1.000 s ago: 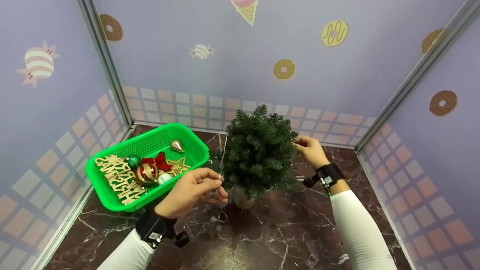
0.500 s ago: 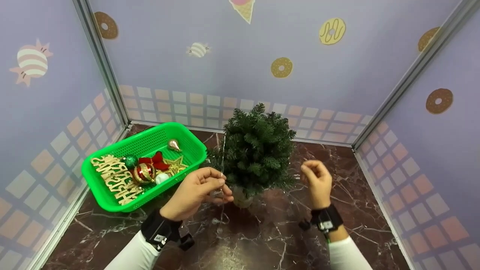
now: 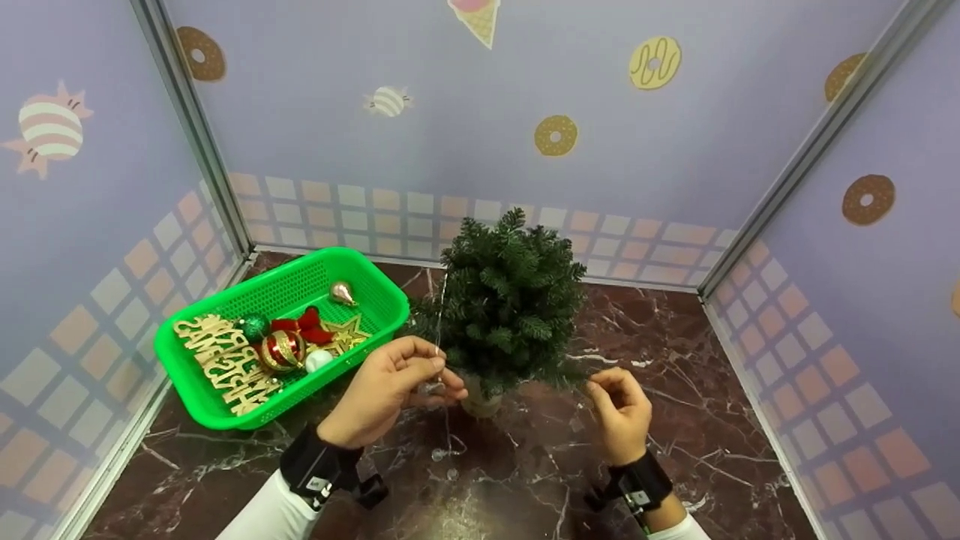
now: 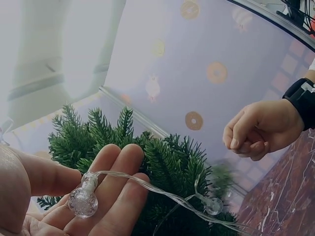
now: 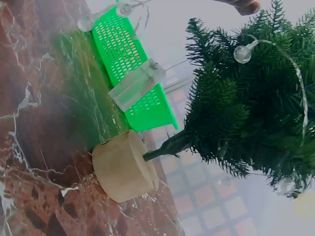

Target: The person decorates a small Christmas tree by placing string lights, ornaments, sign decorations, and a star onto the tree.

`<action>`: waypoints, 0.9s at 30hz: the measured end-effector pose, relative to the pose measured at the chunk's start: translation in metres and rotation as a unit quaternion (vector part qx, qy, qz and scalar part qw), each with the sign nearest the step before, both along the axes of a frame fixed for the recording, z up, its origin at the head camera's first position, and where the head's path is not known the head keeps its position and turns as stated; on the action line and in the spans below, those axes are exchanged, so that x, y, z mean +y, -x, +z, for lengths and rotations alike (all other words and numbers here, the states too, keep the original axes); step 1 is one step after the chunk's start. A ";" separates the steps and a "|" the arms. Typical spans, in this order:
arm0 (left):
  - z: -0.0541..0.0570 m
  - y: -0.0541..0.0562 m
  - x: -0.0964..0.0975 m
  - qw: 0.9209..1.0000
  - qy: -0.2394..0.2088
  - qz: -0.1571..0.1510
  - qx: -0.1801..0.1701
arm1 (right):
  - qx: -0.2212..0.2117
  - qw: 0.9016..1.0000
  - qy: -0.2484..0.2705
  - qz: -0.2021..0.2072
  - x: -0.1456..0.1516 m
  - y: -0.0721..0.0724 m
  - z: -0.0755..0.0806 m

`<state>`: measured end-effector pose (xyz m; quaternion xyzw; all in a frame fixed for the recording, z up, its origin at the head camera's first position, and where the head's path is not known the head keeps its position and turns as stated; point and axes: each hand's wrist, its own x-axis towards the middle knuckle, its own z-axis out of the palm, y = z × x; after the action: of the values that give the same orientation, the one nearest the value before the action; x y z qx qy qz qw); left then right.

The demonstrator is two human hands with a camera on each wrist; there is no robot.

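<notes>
My left hand (image 3: 401, 379) pinches the clear wire of a string of lights (image 4: 82, 202). One round bulb hangs by its fingers in the left wrist view, and the wire runs on to another bulb. Before the left hand stands a small green Christmas tree (image 3: 514, 300) on a pale round base (image 5: 123, 167). My right hand (image 3: 622, 412) has curled fingers, thumb against forefinger, its fingertips right at the tree's lower right branches. I cannot tell whether it holds anything. More bulbs lie among the branches, and a clear box (image 5: 138, 83) hangs on a wire in the right wrist view.
A green basket (image 3: 375, 277) stands left of the tree. It holds gold lettering (image 3: 229, 360), a red and gold bauble (image 3: 281, 350), a green bauble (image 3: 253, 327), a red bow (image 3: 311, 325) and gold stars (image 3: 345, 334). Printed walls enclose the dark marbled surface (image 3: 525, 487).
My right hand has come away from the tree's upper right side, then down and forward to its lower right branches. The left hand keeps its pinch on the wire, nearly still.
</notes>
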<state>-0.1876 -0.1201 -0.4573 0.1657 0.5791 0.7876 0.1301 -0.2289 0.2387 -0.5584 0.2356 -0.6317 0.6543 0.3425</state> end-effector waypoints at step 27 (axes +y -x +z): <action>0.003 -0.001 0.011 0.999 -0.048 0.002 0.001 | -0.242 0.861 -0.271 0.355 -0.089 -0.016 -0.059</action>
<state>-0.1863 -0.1088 -0.4540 0.1718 0.5413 0.8143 0.1201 -0.2128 0.1497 -0.6172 0.3613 -0.7208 0.5711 -0.1539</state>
